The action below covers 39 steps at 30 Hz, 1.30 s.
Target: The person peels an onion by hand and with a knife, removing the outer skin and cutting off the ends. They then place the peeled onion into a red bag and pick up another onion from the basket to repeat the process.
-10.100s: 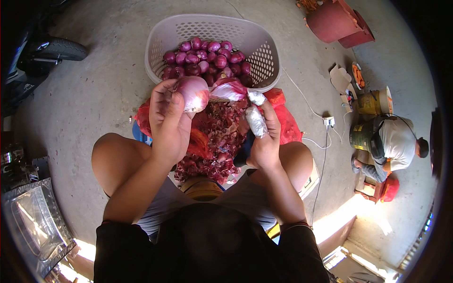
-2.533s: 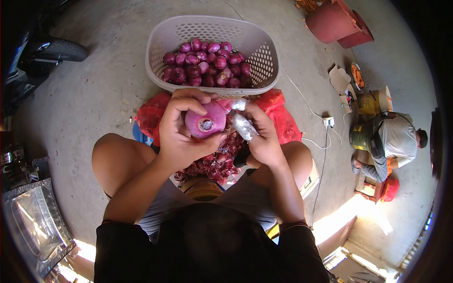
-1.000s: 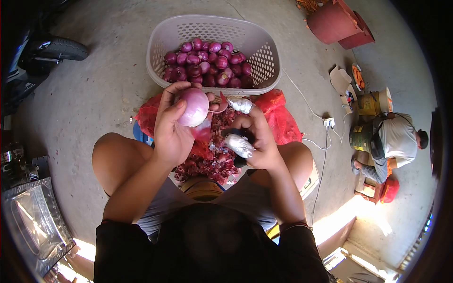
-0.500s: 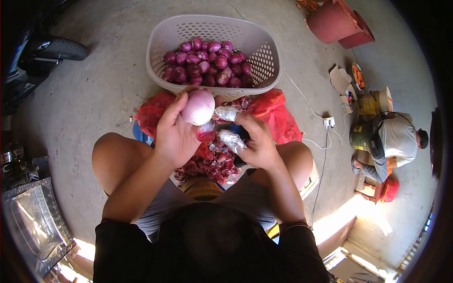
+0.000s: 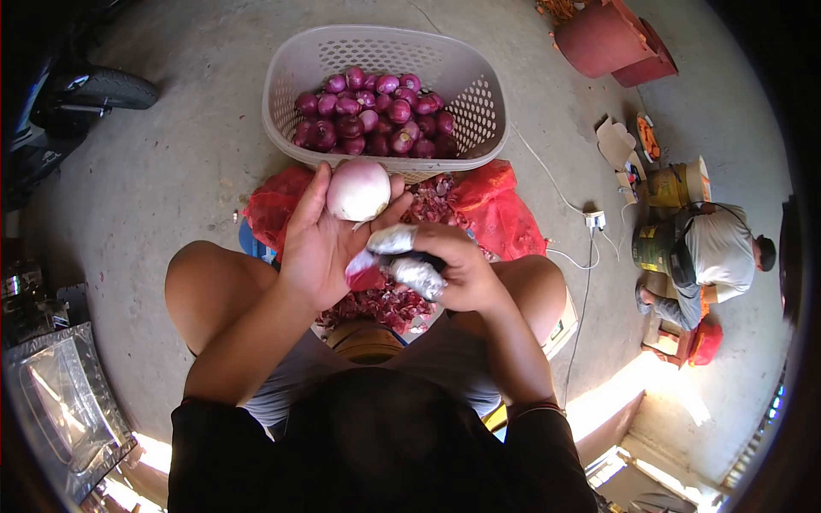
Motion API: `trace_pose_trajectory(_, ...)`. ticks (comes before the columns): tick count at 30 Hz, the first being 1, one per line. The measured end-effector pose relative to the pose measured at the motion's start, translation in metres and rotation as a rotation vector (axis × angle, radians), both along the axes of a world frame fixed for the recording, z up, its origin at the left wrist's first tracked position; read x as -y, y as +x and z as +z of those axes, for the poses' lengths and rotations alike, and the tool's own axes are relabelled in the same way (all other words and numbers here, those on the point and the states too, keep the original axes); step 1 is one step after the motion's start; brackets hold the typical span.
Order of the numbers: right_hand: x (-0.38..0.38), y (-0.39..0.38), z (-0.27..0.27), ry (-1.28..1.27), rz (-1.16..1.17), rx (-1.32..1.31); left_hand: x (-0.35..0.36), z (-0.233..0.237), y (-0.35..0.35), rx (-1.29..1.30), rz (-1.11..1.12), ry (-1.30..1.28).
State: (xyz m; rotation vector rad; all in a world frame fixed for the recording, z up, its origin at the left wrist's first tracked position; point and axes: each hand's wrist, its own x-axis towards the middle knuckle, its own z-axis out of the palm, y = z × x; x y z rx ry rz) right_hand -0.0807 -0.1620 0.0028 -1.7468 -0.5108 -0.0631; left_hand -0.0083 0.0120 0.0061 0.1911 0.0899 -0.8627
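A pale, peeled onion (image 5: 358, 191) rests on the fingers of my left hand (image 5: 321, 248), its palm turned up. Beside it, my right hand (image 5: 449, 265) is closed, with silvery wrapping on the thumb and a finger. Between those wrapped tips is a loose piece of onion skin (image 5: 363, 272), and a dark object, blurred, shows in the grip. Beneath the hands lies a heap of purple skins (image 5: 385, 309) between my knees. Just beyond, a grey perforated basket (image 5: 282, 137) holds several purple onions (image 5: 374, 115).
Red mesh bags (image 5: 505, 214) lie on both sides of the skins. A cable with a white socket (image 5: 595, 221) crosses the floor at the right. Farther right, another person (image 5: 723, 252) bends over near buckets (image 5: 671, 185). A motorbike wheel (image 5: 111, 88) stands at upper left.
My right hand has moved slightly down and left, away from the onion, with the skin piece. The onion has turned, showing a whiter side, and my left hand's fingers have spread under it.
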Motion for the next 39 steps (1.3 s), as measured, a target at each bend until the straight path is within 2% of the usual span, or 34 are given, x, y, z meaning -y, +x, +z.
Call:
trace_pose_trajectory(1,-0.001,-0.003,-0.002,-0.005,-0.011,0.003,-0.001,0.003,0.002,0.044,0.0,0.109)
trace_pose_trajectory(4,-0.001,0.002,0.003,0.029,-0.055,-0.044,0.0,0.007,0.005,0.071,0.043,0.054)
trace_pose_trajectory(8,0.01,-0.005,-0.002,-0.108,-0.229,-0.18,0.003,0.015,0.003,0.236,0.052,0.262)
trace_pose_trajectory(9,0.008,-0.006,-0.004,-0.117,-0.255,-0.137,0.007,0.018,0.001,0.191,0.098,0.321)
trace_pose_trajectory(12,0.003,-0.005,-0.011,-0.152,-0.324,-0.013,0.009,0.013,-0.002,0.103,0.081,0.149)
trace_pose_trajectory(18,-0.002,-0.001,-0.008,-0.222,-0.392,0.107,0.012,0.012,-0.009,0.153,-0.044,0.077)
trace_pose_trajectory(24,-0.003,0.001,-0.011,-0.223,-0.425,0.2,0.013,0.008,-0.011,0.182,-0.047,0.036)
trace_pose_trajectory(33,-0.004,0.007,-0.008,-0.168,-0.44,0.27,0.013,0.012,-0.012,0.233,-0.056,0.113)
trace_pose_trajectory(39,-0.013,0.004,-0.019,0.116,-0.48,0.232,0.016,0.011,-0.01,0.34,-0.024,0.179)
